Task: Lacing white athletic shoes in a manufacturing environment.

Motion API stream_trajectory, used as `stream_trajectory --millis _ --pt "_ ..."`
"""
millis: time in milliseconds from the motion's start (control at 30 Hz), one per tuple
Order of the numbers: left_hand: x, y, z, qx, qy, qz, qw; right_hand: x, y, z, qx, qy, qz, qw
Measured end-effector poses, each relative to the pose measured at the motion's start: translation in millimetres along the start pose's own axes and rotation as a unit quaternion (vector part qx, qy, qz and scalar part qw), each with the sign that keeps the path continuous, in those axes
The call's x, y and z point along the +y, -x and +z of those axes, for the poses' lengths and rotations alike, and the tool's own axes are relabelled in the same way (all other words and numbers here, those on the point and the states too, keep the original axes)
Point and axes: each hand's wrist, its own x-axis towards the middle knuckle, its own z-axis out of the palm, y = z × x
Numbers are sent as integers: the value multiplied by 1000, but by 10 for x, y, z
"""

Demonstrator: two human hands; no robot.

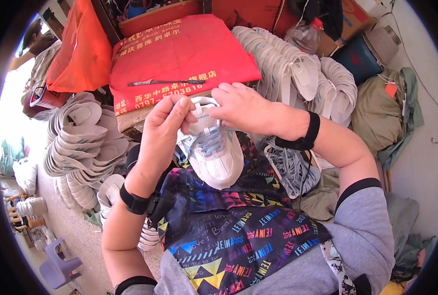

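Note:
A white sneaker upper (222,167) with grey-blue laces (210,143) is held up over my lap, its toe pointing down toward me. My left hand (166,120) pinches with thumb and forefinger at the upper's left collar edge, beside the tongue (198,125). Across from it, my right hand (246,109) grips the collar on the right, its fingers bent over the rim. Both hands are close together at the shoe's opening. Whether a thin lace end is also between the left fingertips is too small to make out.
A bench with a red cover (184,54) stands ahead, a thin dark tool (166,82) lying on it. Nested white uppers are stacked at left (76,147) and right (297,69). A tray of grey-blue laces (290,167) sits right of my lap. A purple stool (59,265) stands lower left.

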Motion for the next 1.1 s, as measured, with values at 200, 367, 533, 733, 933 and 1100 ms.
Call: stream_trajectory --millis 200,367,533,733,933,1100 --pt "-265 -19 -38 89 -19 -15 996 174 -20 344 128 -160 -65 977" --pt "-382 51 -44 58 -6 -48 997 98 -105 488 91 -310 58 945" --pt "-239 62 91 -79 55 -50 994 -179 -312 15 282 -448 88 843" --pt "497 -15 27 72 88 154 982 -257 -285 -451 254 -563 118 777" --pt "202 65 42 145 -15 160 976 -547 -318 -173 89 -782 75 612" --pt "-284 222 -366 172 -27 116 978 -128 -235 57 162 -772 208 578"
